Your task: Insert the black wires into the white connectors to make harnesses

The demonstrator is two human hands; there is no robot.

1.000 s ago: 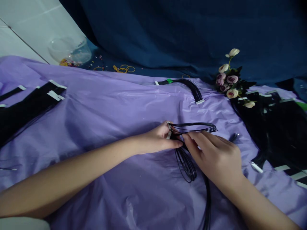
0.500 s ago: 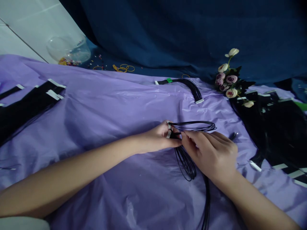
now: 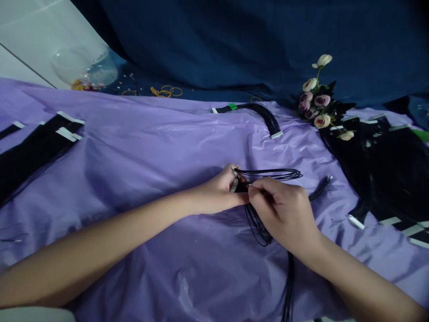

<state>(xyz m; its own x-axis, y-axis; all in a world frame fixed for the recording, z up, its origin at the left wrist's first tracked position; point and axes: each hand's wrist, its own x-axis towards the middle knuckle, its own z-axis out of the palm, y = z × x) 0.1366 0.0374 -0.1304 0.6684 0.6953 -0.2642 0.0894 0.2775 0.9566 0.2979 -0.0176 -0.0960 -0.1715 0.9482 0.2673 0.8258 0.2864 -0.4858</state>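
Left hand (image 3: 224, 192): closed on white connectors (image 3: 234, 184) of looped black wires (image 3: 259, 227), mid-view. Right hand (image 3: 283, 210), immediately at 3 o'clock: fingertips pinched at the wires. Flowers (image 3: 318, 105): 1 o'clock.

so the left arm (image 3: 110, 232) comes in from the lower left corner, pretty much stretched out, forearm slanting up to the middle. left hand (image 3: 221, 192) has its thumb reaching out to the right, the other fingers mostly tucked out of sight behind. right arm (image 3: 365, 277) angles up from the lower right, wrist kinda straight, and the right hand (image 3: 284, 210) is back-up, thumb and index pinched together, fingers curled, tips right by the left thumb.
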